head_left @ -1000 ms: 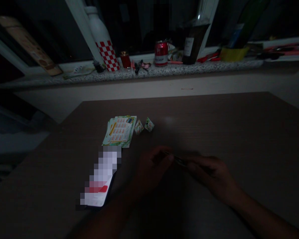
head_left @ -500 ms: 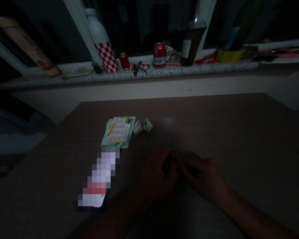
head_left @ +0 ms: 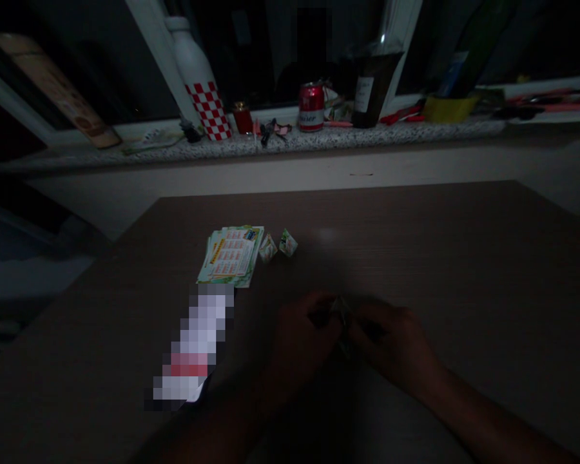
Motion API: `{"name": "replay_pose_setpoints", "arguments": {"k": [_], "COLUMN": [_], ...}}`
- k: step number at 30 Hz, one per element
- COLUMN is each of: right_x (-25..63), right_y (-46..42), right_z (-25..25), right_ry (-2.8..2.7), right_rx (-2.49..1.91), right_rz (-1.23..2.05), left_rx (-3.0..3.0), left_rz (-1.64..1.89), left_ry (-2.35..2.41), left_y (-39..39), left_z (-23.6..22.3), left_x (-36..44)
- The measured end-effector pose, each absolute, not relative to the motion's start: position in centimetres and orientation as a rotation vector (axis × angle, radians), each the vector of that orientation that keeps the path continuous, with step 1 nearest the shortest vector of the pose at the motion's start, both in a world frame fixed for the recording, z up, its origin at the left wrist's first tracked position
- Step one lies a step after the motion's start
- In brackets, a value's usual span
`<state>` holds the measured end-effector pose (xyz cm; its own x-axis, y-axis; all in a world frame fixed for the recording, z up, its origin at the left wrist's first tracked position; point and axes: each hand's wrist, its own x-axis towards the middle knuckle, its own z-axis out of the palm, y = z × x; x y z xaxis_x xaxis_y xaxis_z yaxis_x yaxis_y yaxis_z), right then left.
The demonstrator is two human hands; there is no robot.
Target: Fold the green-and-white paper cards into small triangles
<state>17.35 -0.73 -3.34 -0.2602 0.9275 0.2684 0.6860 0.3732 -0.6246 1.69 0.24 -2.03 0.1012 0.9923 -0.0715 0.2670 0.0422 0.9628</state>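
Low over the dark table point(head_left: 444, 270), my left hand point(head_left: 304, 335) and my right hand point(head_left: 396, 341) meet around a small piece of folded paper point(head_left: 341, 310). Each hand pinches one side of it; deep shadow hides its exact shape. Two small folded paper pieces point(head_left: 287, 243) lie farther back, beside a stack of printed cards point(head_left: 229, 254) with calendar-like grids. In front of that stack a lit phone point(head_left: 193, 348) rests at a slant, its screen blurred out.
Along the granite windowsill point(head_left: 251, 149) stand a white bottle with red checks point(head_left: 205, 96), a small red jar point(head_left: 242, 119), a red can point(head_left: 311, 106), a dark bag with a label point(head_left: 372, 90) and a yellow holder point(head_left: 447, 108). A tall tan tube point(head_left: 58, 90) leans at left.
The paper between my fingers shows more now, its lower part visible below the fingertips. My hands have shifted only slightly. The cards, phone and folded pieces stay put.
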Motion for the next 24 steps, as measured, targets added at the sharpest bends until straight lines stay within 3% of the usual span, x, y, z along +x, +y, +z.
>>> {"name": "replay_pose_setpoints", "arguments": {"k": [24], "right_x": [17.69], "right_y": [-1.00], "right_z": [-3.41], "right_ry": [-1.878], "right_rx": [-1.422], "right_rz": [0.642], "left_rx": [1.200], "left_rz": [0.975], "left_ry": [1.187], "left_y": [0.00], "left_z": [-2.79], "left_x": [1.72]}}
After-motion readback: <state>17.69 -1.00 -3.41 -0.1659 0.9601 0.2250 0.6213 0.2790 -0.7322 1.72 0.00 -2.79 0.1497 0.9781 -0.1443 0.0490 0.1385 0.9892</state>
